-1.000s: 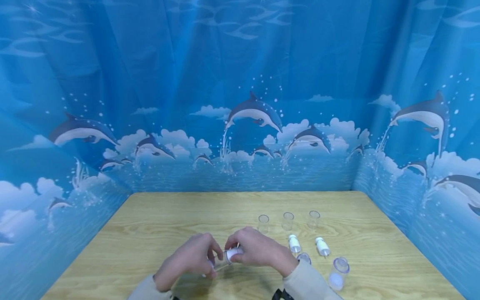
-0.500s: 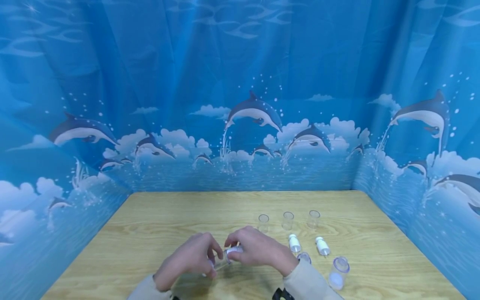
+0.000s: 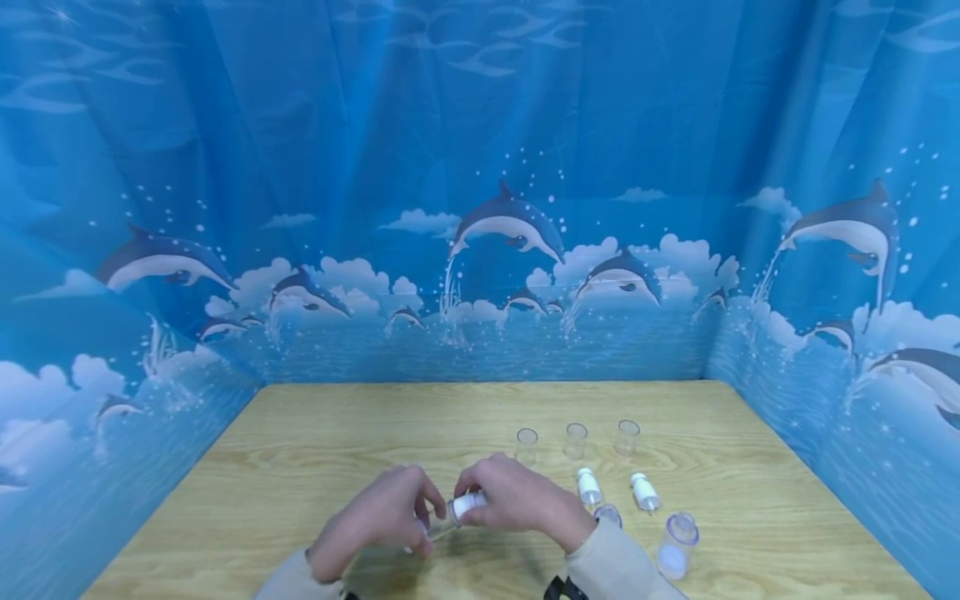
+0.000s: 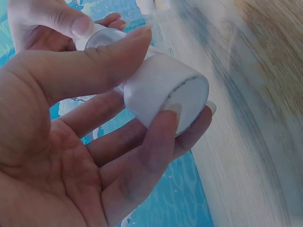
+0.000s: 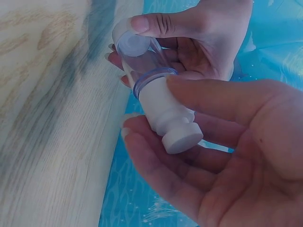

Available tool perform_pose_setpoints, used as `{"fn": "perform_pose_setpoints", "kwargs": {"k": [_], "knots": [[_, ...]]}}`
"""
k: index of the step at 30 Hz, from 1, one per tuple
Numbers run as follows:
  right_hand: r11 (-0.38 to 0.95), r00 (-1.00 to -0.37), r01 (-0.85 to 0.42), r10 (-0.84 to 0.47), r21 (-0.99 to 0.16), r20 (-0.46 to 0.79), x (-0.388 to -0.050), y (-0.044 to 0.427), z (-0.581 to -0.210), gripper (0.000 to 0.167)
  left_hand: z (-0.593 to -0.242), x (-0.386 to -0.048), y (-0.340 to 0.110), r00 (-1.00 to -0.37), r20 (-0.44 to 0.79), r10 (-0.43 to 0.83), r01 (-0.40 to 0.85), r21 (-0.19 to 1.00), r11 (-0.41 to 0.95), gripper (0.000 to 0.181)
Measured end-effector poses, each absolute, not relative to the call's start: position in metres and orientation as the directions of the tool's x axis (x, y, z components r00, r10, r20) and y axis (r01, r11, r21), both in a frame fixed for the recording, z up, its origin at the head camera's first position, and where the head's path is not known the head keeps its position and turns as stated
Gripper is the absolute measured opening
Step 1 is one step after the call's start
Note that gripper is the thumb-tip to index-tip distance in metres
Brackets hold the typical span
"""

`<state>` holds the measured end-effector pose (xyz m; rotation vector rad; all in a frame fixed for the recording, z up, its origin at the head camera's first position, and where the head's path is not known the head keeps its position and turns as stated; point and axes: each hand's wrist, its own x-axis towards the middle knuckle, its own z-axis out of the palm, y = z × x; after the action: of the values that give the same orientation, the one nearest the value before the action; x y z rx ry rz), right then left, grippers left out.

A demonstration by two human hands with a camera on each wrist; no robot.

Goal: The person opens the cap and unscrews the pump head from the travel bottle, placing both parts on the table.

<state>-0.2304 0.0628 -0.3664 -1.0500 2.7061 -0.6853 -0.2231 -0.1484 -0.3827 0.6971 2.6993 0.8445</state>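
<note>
My left hand [image 3: 390, 510] holds a clear bottle [image 5: 144, 64] near its white base [image 4: 161, 87], thumb on one side and fingers on the other. From the other end my right hand [image 3: 512, 496] grips a white pump head [image 5: 165, 106] between thumb and fingers. The pump head sits at the bottle's purplish-rimmed mouth, in line with it; the right wrist view does not show how far it is screwed in. Bottle and pump are tilted, above the table's near part. In the head view the hands cover much of both.
On the wooden table [image 3: 337, 450], clear caps stand in a row: one cap [image 3: 527, 450], a second cap [image 3: 576, 443], a third cap [image 3: 627, 440]. Two white pump heads [image 3: 588, 486] lie nearer. A clear bottle [image 3: 681, 542] is at right; another bottle [image 3: 609, 515] is partly behind the right sleeve.
The right hand's fingers and thumb shift slightly around the pump head, uncovering a little more of it than half a second ago. The left hand keeps its hold.
</note>
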Motion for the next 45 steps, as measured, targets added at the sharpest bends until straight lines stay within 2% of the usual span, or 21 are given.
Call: {"fn": "perform_pose_setpoints", "kwargs": {"k": [17, 24, 45], "knots": [[0.663, -0.76, -0.575, -0.65, -0.48, 0.013, -0.2303, 0.0633, -0.3662, 0.031, -0.3825, -0.2239, -0.1483, -0.867, -0.092, 0.49, 0.347, 0.594, 0.726, 0.038], [0.643, -0.749, -0.568, -0.662, -0.514, -0.001, -0.2293, 0.0636, -0.366, 0.021, -0.3829, -0.2229, -0.148, -0.865, -0.075, 0.497, 0.366, 0.584, 0.725, 0.038], [0.636, -0.742, -0.564, -0.67, -0.527, -0.014, -0.2275, 0.062, -0.3677, 0.018, -0.3836, -0.2227, -0.1489, -0.861, -0.06, 0.504, 0.386, 0.569, 0.727, 0.037]]}}
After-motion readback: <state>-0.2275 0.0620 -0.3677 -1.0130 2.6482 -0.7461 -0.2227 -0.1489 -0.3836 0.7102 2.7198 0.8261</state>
